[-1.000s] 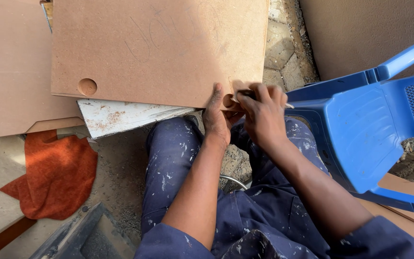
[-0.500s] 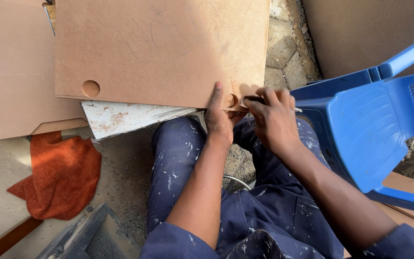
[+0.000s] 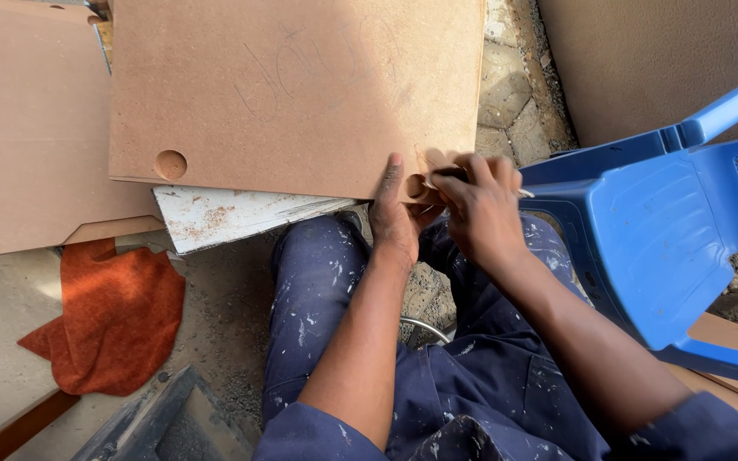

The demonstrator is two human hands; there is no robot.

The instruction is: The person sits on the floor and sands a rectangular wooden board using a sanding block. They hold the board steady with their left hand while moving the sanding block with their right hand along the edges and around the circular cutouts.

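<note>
The right hand's (image 3: 480,205) grip is closed around a thin tool (image 3: 471,177), mostly hidden by fingers, at the brown board's (image 3: 301,94) lower right edge, centre frame. The left hand (image 3: 395,218) presses flat beside a small round recess (image 3: 418,186), partly covered.

My right hand (image 3: 482,205) covers most of the slim tool (image 3: 450,173) it grips, so I cannot tell what kind it is; only a dark stub and a pale tip show. The round recess (image 3: 418,186) at the brown board (image 3: 301,94)'s corner is half hidden behind my fingers. The board's top runs off the frame. The blue plastic chair (image 3: 668,239) is cut by the right edge, and the white painted plank (image 3: 241,213) lies mostly under the board. My left hand (image 3: 395,222)'s thumb is out of sight.
</note>
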